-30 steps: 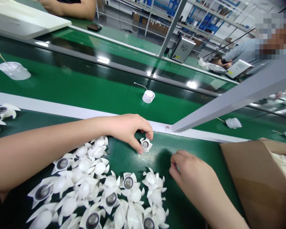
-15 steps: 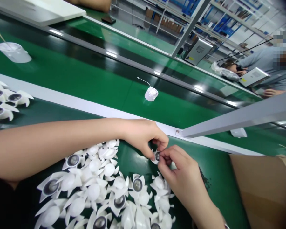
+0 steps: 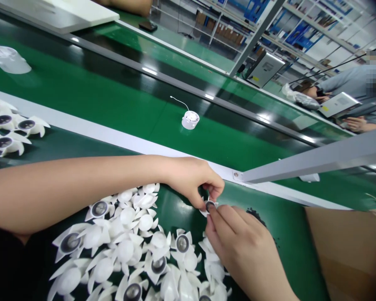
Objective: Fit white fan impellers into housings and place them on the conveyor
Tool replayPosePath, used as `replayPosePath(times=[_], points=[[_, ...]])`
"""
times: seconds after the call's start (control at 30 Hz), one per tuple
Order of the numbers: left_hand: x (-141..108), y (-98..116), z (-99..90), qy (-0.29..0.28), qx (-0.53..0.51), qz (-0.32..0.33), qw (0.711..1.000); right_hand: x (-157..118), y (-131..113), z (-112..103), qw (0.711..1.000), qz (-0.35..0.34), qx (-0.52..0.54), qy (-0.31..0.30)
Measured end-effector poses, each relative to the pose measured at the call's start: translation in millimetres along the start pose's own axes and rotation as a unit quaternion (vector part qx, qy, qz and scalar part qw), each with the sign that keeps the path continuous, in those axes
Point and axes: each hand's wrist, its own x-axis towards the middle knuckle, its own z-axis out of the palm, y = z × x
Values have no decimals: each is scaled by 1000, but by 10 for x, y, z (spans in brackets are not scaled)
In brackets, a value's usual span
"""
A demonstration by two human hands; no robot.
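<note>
My left hand (image 3: 192, 177) is closed on a small white fan impeller (image 3: 205, 212), its thumb and fingers pinching the blades. The dark hub opening of the impeller faces up. My right hand (image 3: 242, 240) is closed too, its fingertips pressed at the hub and near edge of the same impeller. Any small part between the right fingertips is hidden. Beside and below the hands lies a heap of white fan impellers (image 3: 125, 251), some hub side up, others with the smooth cap up. Small black pieces (image 3: 256, 215) lie partly hidden behind my right hand.
A conveyor belt (image 3: 119, 108) runs beyond a white rail (image 3: 90, 131), carrying white round housings (image 3: 190, 120) with wires. A grey metal post (image 3: 316, 156) slants across the right. A cardboard box (image 3: 341, 246) stands at right. More impellers (image 3: 3, 121) lie left. A person (image 3: 347, 88) works across the belt.
My right hand has turned over the impeller, its fingertips now pushed down at the hub. My left hand keeps its hold. The housings on the belt have shifted left.
</note>
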Motion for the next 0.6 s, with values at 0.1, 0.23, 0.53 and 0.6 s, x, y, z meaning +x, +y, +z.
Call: replayPosePath(times=[0.1, 0.23, 0.53, 0.6], points=[[-3, -9, -1, 0, -5, 2, 1000, -53, 67, -59, 1000, 8, 10, -10], [-16, -12, -11, -7, -19, -16, 1000, -272, 450, -166, 983, 170, 42, 50], [-12, 13, -43, -16, -6, -32, 999, -723, 1918, 117, 782, 620, 27, 58], [-15, 3, -37, -16, -5, -26, 1000, -633, 2126, 206, 784, 617, -3, 67]])
